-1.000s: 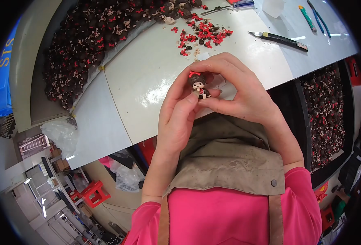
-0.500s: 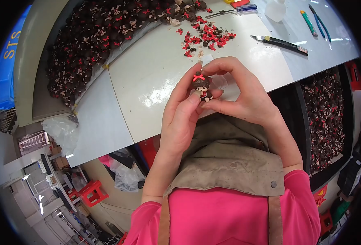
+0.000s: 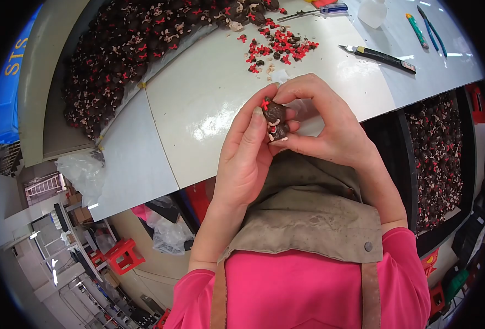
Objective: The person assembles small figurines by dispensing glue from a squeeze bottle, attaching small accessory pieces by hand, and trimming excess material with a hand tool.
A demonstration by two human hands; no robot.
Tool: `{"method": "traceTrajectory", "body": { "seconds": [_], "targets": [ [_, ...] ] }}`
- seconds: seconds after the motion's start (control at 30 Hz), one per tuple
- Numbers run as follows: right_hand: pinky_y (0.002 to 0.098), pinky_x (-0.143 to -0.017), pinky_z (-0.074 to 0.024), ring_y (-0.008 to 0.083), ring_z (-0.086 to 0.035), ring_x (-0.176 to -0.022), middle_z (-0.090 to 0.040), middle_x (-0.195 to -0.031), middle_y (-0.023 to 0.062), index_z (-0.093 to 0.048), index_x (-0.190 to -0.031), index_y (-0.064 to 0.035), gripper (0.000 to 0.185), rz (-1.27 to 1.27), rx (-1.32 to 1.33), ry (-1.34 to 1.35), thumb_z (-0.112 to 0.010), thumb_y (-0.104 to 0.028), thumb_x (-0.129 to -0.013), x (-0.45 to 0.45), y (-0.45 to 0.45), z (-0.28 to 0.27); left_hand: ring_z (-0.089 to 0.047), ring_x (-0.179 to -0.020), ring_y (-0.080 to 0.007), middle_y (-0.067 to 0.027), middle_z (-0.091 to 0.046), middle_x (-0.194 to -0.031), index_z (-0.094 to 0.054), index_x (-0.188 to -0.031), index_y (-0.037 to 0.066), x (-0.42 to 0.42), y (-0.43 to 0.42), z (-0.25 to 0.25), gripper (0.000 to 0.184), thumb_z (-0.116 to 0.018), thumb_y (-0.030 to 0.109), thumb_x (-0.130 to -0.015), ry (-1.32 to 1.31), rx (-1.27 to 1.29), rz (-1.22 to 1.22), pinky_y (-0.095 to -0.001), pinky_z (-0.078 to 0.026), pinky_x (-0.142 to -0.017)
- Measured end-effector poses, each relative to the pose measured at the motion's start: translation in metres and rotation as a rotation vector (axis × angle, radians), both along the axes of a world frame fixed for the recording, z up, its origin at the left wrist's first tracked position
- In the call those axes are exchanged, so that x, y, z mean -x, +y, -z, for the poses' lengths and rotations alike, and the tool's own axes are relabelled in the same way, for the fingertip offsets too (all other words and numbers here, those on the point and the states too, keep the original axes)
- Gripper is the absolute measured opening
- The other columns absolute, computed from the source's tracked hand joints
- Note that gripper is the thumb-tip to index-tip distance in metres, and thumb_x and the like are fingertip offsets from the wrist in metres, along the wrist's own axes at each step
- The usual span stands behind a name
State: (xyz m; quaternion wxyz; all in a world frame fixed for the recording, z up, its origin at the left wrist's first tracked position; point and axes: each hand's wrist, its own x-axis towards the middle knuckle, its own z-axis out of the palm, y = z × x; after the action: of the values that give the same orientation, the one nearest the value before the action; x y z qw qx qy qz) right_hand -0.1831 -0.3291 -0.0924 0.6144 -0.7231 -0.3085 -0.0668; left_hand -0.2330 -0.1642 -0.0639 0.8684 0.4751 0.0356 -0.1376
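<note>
A small dark-brown figurine (image 3: pixel 277 116) with a red bow and pale face and feet is held between both hands above the near part of the table. My left hand (image 3: pixel 247 134) is closed on its left side, thumb along the figurine's front edge. My right hand (image 3: pixel 326 120) curves round from the other side, fingertips at the head and thumb near the feet. Just beyond the hands lies a loose pile of small red bows and dark beads (image 3: pixel 281 48) on the white tabletop (image 3: pixel 198 120).
A big heap of similar figurines (image 3: pixel 127 55) fills a tray at the left. Another full tray (image 3: pixel 434 159) stands low at the right. On the table lie a utility knife (image 3: pixel 382 58), a screwdriver (image 3: pixel 330 9), pliers (image 3: pixel 430 28), a green pen-like tool (image 3: pixel 417 30) and a translucent bottle (image 3: pixel 372 12).
The figurine has been turned between the fingers, so its face now points sideways and more of its brown side shows. My left thumb has moved up towards its head.
</note>
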Motion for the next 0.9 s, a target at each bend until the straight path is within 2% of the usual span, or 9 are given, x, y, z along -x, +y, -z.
{"method": "traceTrajectory", "body": {
  "seconds": [0.07,0.17,0.37,0.5,0.6,0.9],
  "targets": [
    [0.0339,-0.082,-0.0503,0.0258,-0.06,-0.096,-0.06,-0.103,0.0081,-0.059,-0.109,-0.0062,0.045,-0.011,-0.044,0.064,-0.079,-0.009,-0.069,0.002,0.001,0.0,-0.061,-0.105,-0.0168,-0.0101,-0.059,-0.117,-0.038,-0.142,0.003,-0.001,0.0,-0.002,0.046,-0.041,0.029,-0.105,0.001,0.032,0.01,-0.0315,-0.052,-0.089],
    [0.0341,-0.083,-0.0505,0.0258,-0.06,-0.096,-0.061,-0.104,0.0077,-0.059,-0.109,-0.0061,0.044,-0.006,-0.036,0.053,-0.078,-0.009,-0.069,0.002,0.001,-0.001,-0.061,-0.105,-0.0171,-0.0107,-0.059,-0.118,-0.036,-0.143,0.002,0.0,-0.002,-0.005,0.048,-0.041,0.03,-0.105,-0.01,-0.099,0.005,-0.0317,-0.052,-0.091],
    [0.0342,-0.082,-0.0509,0.0254,-0.061,-0.095,-0.064,-0.108,0.0065,-0.059,-0.112,-0.0063,0.046,0.001,-0.043,0.06,-0.078,-0.009,-0.069,0.003,0.003,-0.003,-0.062,-0.105,-0.0196,-0.0112,-0.059,-0.115,-0.031,-0.146,0.003,-0.002,0.0,0.0,0.05,-0.04,0.03,-0.105,0.036,0.088,0.016,-0.0316,-0.052,-0.091],
    [0.0341,-0.079,-0.0517,0.0248,-0.061,-0.092,-0.063,-0.106,0.0068,-0.06,-0.112,-0.0063,0.047,0.006,-0.043,0.037,-0.078,-0.01,-0.069,0.003,0.005,-0.003,-0.062,-0.105,-0.0205,-0.0117,-0.06,-0.114,-0.028,-0.148,0.005,-0.001,0.001,0.003,0.052,-0.04,0.031,-0.105,0.03,0.118,0.019,-0.0319,-0.052,-0.09],
    [0.0315,-0.084,-0.0533,0.0189,-0.061,-0.099,-0.057,-0.111,0.0091,-0.056,-0.117,-0.0036,0.054,-0.034,0.071,0.043,-0.08,-0.003,-0.068,0.003,0.0,-0.002,-0.062,-0.105,-0.0209,-0.0124,-0.06,-0.114,-0.027,-0.149,0.005,-0.001,0.001,0.003,0.053,-0.039,0.031,-0.105,0.03,0.143,0.024,-0.0324,-0.052,-0.089],
    [0.0309,-0.081,-0.0527,0.0197,-0.061,-0.096,-0.059,-0.105,0.0091,-0.059,-0.113,-0.0028,0.053,0.0,0.095,0.0,-0.082,-0.006,-0.066,0.003,0.001,-0.003,-0.063,-0.104,-0.0232,-0.0144,-0.06,-0.115,-0.024,-0.15,0.008,0.002,0.001,0.006,0.051,-0.034,0.032,-0.106,0.041,0.2,0.024,-0.0351,-0.053,-0.088]
  ]
}}
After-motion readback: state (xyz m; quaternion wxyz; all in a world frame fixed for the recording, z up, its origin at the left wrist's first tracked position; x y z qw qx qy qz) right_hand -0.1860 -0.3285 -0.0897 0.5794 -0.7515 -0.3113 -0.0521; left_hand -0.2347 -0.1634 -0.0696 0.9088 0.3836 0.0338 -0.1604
